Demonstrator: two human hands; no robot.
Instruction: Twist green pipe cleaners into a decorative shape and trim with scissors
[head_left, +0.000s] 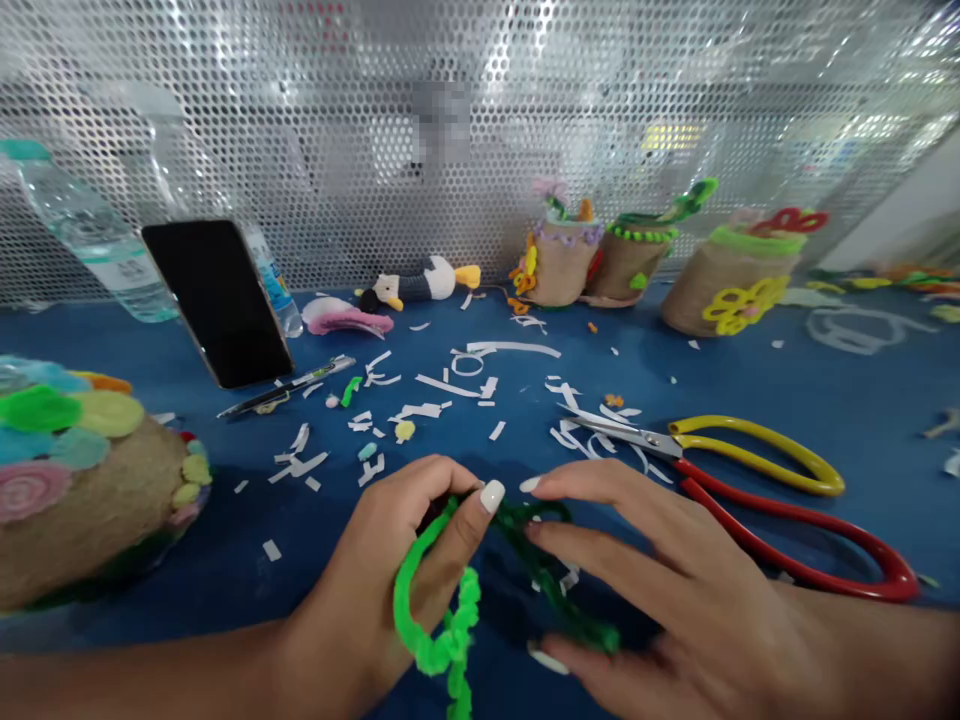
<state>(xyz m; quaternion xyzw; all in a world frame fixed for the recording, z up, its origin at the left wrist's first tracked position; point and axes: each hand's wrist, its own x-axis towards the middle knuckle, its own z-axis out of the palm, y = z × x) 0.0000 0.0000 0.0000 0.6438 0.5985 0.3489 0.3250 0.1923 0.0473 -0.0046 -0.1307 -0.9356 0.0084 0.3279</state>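
Note:
My left hand (405, 560) pinches fuzzy pipe cleaners between thumb and forefinger. A bright green pipe cleaner (433, 652) loops below the thumb, with a curled end hanging toward the bottom edge. From the fingertips a dark green pipe cleaner (551, 580) runs right, bent and partly blurred. Around its right side my right hand (652, 570) has its fingers spread, the middle fingertip against or very near the dark green strand. Scissors (667, 443) with one yellow and one red handle lie partly open just beyond my right hand.
White paper scraps (420, 410) litter the blue table (247, 450). A decorated brown object (112, 500) sits at left, near a leaning phone (221, 305), a pen (289, 386) and bottles (112, 250). Decorated jars (566, 265) line the perforated metal screen (337, 130).

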